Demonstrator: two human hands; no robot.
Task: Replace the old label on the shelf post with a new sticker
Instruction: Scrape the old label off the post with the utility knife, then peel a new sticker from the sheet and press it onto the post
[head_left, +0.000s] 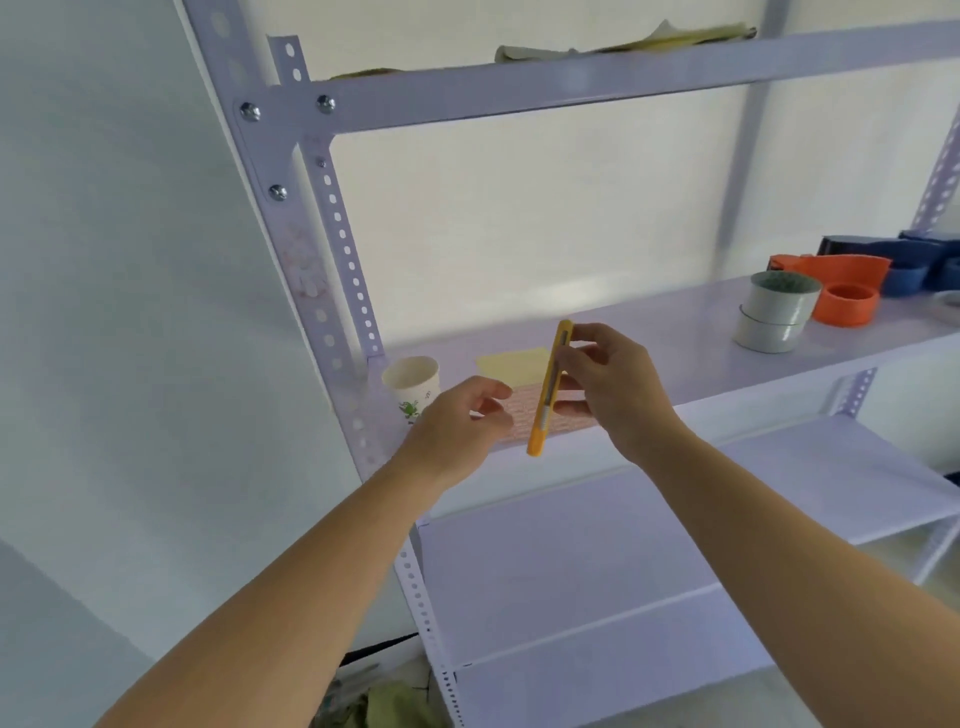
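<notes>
Right hand (610, 395) is pinching a slim yellow-orange plastic utility knife (550, 387), thumb and fingertips clamped along its upper half. The knife stands nearly upright, tip end pointing down. I can't make out if the blade is out, too blurry. Left hand (457, 426) is just beside the knife's lower end, fingers loosely curled with nothing in them and not touching it.

The shelf post (337, 322) is off to the left of both hands: pale painted angle steel with rows of punched holes, bolted to the crossbar up top. There's a faint, blotchy reddish patch (305, 270) on its flat face above the hands, which looks like the worn label, smeary and rough-edged.

Behind the hands, on the smooth white shelf board (675, 332), lie a flat pink patterned sheet (522, 413) and a pale yellow sheet (511, 364), partly hidden. A paper cup (413, 382) with a green print sits at the post end. Further right are two stacked grey tape rolls (776, 312), then orange woven strap rolls (844, 301) and blue ones (914, 270).
</notes>
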